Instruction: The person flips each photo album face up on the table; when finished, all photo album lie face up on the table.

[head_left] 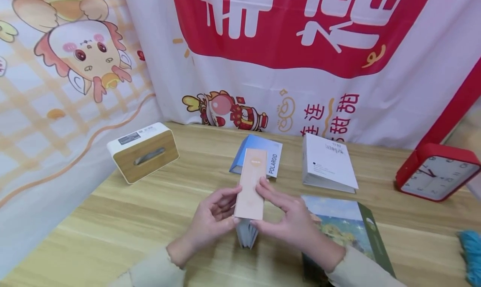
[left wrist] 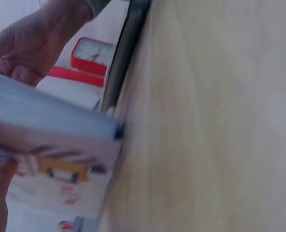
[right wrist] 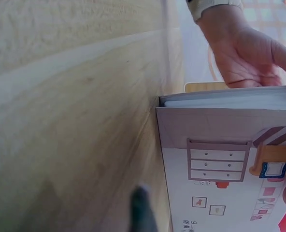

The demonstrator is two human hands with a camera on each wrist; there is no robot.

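Note:
A thick album (head_left: 251,191) with a pale pink spine stands on the table between my hands, spine facing up toward me and pale page edges below. My left hand (head_left: 212,214) grips its left side, thumb near the spine's lower end. From the other side my right hand (head_left: 287,214) holds it, fingertips on the spine's edge and thumb low. One cover (right wrist: 213,164) shows printed drawings of a chest of drawers and small pictures in the right wrist view. In the left wrist view the other cover (left wrist: 61,169) is blurred, with an orange drawing.
Behind the album is a blue and white POLAROID album (head_left: 273,147). To its right lies a white album (head_left: 330,163), and nearer me an album with a painted landscape cover (head_left: 342,224). A red clock (head_left: 437,174), a white and wooden box-shaped device (head_left: 146,153) and blue yarn (head_left: 471,253) surround them.

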